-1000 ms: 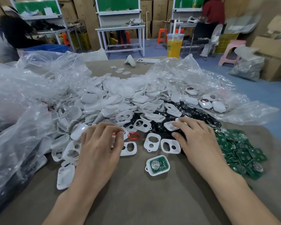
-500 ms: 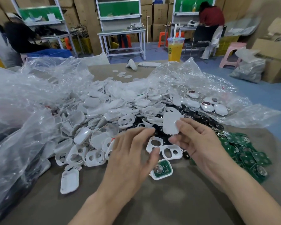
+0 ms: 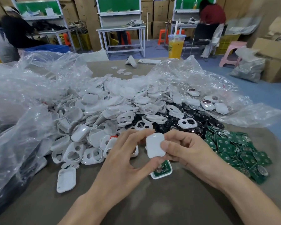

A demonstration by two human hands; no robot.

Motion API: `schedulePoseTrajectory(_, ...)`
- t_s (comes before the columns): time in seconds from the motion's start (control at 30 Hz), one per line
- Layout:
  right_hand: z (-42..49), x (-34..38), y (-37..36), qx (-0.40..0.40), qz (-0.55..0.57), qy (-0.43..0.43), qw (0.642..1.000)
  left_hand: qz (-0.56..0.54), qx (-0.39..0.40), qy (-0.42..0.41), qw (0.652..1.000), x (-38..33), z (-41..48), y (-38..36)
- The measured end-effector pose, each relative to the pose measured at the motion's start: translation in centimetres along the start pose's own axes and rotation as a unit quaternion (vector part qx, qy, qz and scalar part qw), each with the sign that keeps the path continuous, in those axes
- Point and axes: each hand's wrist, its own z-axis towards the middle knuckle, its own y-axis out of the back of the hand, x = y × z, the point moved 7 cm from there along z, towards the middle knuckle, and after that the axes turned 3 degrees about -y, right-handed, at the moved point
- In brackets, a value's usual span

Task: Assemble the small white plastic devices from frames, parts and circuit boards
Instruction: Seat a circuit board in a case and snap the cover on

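White cover (image 3: 155, 146) is pinched by right hand (image 3: 190, 153); left hand (image 3: 120, 161) curls round its ends; long axis upright; board-loaded frame (image 3: 162, 171) lies just below.

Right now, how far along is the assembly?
Done: a few closed devices lie on the plastic bag. In hand: left hand and right hand pinch a white cover above a board-fitted shell on the table. Left: large piles of white frames and green boards.

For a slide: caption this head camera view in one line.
Left hand and right hand hold a white cover above a board-fitted shell beside frames and circuit boards.
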Motion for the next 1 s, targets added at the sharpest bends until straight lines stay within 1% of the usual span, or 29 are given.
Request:
schedulePoseTrajectory(0.07, -0.1, 0.2, -0.2, 0.008, -0.018, -0.003, 1.000, 0.005, -0.002, -0.008, 1.000, -0.2, 0.0, 0.1)
schedulePoseTrajectory(0.17, -0.2, 0.2, -0.1, -0.005, -0.044, 0.002, 0.999, 0.008, 0.007, -0.011, 1.000, -0.4, 0.1, 0.1)
schedulePoseTrajectory(0.33, -0.3, 0.6, -0.2, -0.014, -0.039, 0.024, 0.999, 0.013, 0.015, -0.032, 0.999, -0.8, 0.2, -0.1)
schedulePoseTrajectory(0.43, -0.3, 0.7, -0.2, -0.011, -0.024, 0.034, 0.999, -0.041, 0.006, 0.029, 0.999, -0.1, 0.1, 0.0)
schedulePoseTrajectory(0.5, -0.3, 0.8, -0.3, -0.012, -0.046, 0.038, 0.998, -0.071, 0.001, 0.068, 0.995, 0.5, -0.1, 0.0)
schedulePoseTrajectory(0.67, -0.4, 0.8, 0.0, -0.021, -0.085, 0.035, 0.996, -0.078, 0.002, 0.100, 0.992, 1.1, -0.4, 0.0)
schedulePoseTrajectory(0.73, -0.3, 0.8, 0.0, -0.027, -0.084, 0.040, 0.995, -0.102, 0.001, 0.107, 0.989, 0.9, -0.3, 0.0)
schedulePoseTrajectory(0.8, -0.2, 0.7, 0.0, -0.029, -0.071, 0.044, 0.996, -0.186, -0.024, 0.144, 0.972, 1.1, -0.1, -0.1)
schedulePoseTrajectory(0.87, -0.2, 0.7, -0.1, -0.029, -0.083, 0.051, 0.995, -0.283, -0.048, 0.195, 0.938, 1.6, -0.1, -0.4)
schedulePoseTrajectory(0.93, -0.2, 0.7, 0.0, -0.031, -0.097, 0.054, 0.993, -0.352, -0.029, 0.237, 0.905, 2.1, -0.2, -1.1)
schedulePoseTrajectory(1.0, -0.2, 0.7, 0.1, -0.034, -0.089, 0.059, 0.994, -0.412, -0.009, 0.271, 0.870, 2.4, -0.3, -1.8)
